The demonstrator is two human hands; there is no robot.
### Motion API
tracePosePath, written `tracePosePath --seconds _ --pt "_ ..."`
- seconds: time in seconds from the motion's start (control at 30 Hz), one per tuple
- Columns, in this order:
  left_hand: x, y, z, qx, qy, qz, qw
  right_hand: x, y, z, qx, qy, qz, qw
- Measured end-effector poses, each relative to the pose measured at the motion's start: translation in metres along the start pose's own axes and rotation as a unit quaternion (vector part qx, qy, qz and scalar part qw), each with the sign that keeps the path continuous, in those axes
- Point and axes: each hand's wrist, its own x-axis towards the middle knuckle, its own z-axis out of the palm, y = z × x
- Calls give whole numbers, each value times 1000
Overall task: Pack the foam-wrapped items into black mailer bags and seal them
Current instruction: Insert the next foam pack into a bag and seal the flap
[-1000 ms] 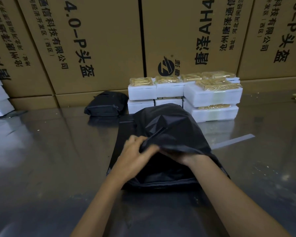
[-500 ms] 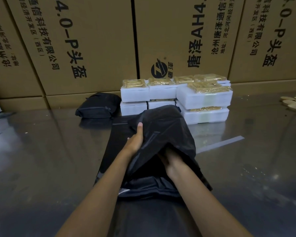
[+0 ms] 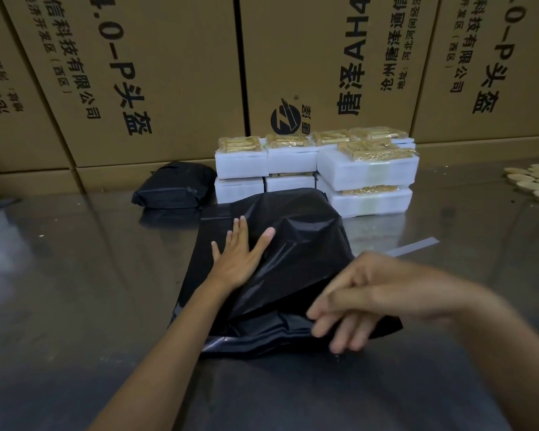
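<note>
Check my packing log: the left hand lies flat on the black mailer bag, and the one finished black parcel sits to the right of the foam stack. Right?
Not quite. The head view shows the finished black parcel left of the foam stack, not right. The left hand does lie flat on the black mailer bag.

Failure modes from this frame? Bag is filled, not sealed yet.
1. The left hand only presses flat on the black mailer bag; nothing grips it, so it may slide on the glossy table.
2. The right hand is blurred near the bag's open near edge; a rushed fold could seal wrinkled.
3. The bulging bag sits close to the foam-wrapped stack; pushing it forward might knock the stack.
</note>
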Motion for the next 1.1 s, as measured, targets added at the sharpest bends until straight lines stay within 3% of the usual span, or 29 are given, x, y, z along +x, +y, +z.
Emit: tracePosePath --seconds 0.07,0.13,0.2,0.23,0.33,0.43,0.57,0.67,0.9,0.97,1.1 --pt "0 11 -8 -36 15 16 999 -20 -22 -23 -22 36 -58 997" --pt "5 30 -19 -106 9 16 994 -14 -40 -48 -30 204 -134 969" --pt "14 47 -25 -151 -15 16 988 20 -48 -66 -34 388 -191 901" --pt "17 52 -25 -157 -30 16 987 42 -47 -70 -59 432 -190 880" --pt "17 50 -8 -131 -67 16 989 104 -9 -63 -127 405 -129 896" --pt "9 28 9 -129 -49 -7 990 132 52 -45 -104 406 -162 893" --pt "8 3 13 35 -71 21 997 132 98 -47 -102 419 -85 898" --pt "7 -2 18 96 -65 45 992 135 108 -50 -141 408 -62 900" --pt "1 -6 13 10 -12 127 992 138 104 -47 -162 439 -131 874" --pt "0 -9 5 38 4 137 990 142 103 -47 -191 439 -128 868" --pt "-6 -19 0 140 -54 62 987 147 108 -47 -317 402 -62 857"
